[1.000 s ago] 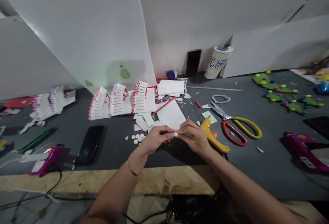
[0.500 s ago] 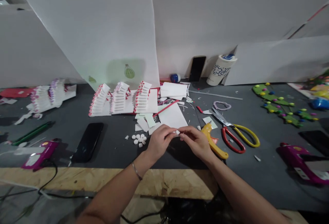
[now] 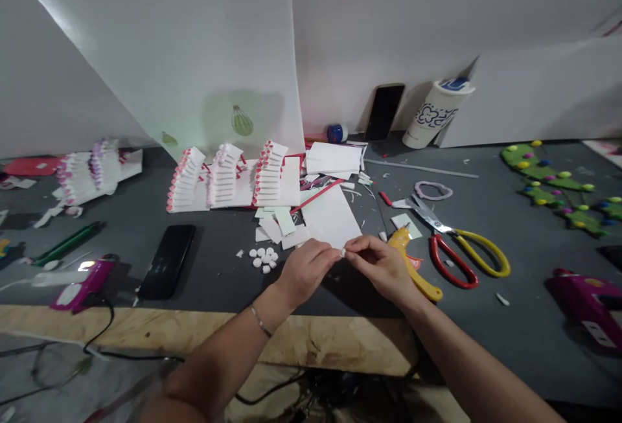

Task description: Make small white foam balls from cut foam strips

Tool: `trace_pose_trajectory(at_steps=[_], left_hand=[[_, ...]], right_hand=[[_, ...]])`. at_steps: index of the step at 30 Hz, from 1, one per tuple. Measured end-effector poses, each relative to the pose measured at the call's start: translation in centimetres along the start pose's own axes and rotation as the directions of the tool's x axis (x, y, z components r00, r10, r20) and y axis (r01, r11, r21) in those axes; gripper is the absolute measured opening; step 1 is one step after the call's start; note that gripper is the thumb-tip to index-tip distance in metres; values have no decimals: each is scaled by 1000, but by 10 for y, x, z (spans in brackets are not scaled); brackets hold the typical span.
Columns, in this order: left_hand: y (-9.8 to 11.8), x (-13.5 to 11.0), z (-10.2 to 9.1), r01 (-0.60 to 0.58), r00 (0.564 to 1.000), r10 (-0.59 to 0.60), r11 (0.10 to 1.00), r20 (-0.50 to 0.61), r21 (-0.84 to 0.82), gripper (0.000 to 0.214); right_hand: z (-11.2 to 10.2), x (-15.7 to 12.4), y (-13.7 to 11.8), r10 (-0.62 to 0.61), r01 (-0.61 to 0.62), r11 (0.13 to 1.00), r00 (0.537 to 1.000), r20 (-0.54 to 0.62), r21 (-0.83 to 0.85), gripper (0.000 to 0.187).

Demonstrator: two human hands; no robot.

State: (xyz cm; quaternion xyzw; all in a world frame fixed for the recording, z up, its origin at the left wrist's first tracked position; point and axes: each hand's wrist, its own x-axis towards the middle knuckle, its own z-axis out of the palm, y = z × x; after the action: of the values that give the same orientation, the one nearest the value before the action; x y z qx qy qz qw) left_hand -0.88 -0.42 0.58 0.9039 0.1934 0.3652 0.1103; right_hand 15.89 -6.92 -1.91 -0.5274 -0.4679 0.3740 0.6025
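Between the fingertips of both hands is a small white piece (image 3: 343,252), too small to name exactly. My left hand (image 3: 311,269) pinches it from the left, and my right hand (image 3: 381,266) pinches it from the right. Both are held just above the dark table (image 3: 204,332), close to its front edge. Left of my left hand lies a little group of white round pieces (image 3: 263,258). A sheet of white paper (image 3: 333,217) lies just beyond my fingers. The yellow glue gun (image 3: 422,280) rests beside my right hand, partly hidden by it.
Red-and-yellow-handled scissors (image 3: 451,235) lie to the right. White strips with red tips (image 3: 269,177) stand in rows at the back. A phone (image 3: 168,261) lies left; a cup (image 3: 435,115) and another phone (image 3: 383,112) stand by the white board. Green decorations (image 3: 544,167) lie far right.
My view has shifted slightly. The fingers of both hands have turned a little around the small white piece, which now shows less between them.
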Motion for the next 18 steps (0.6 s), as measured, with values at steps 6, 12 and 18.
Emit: trace_pose_trajectory(at_steps=[6,12,18], left_hand=[[-3,-3,4,-4,1000,4,1000,2,-27,12],[-5,-2,4,12,999,-9,998,52,-60,16],[-6,3,0,119,992,-113,981,54,-150,10]], right_hand=[[0,1,-4,40,-40,999,999,20,6,20],[-4,0,-7,104,-101,994,988,110,-31,16],[-3,2,-11,147,-148,989,984,104,0,16]])
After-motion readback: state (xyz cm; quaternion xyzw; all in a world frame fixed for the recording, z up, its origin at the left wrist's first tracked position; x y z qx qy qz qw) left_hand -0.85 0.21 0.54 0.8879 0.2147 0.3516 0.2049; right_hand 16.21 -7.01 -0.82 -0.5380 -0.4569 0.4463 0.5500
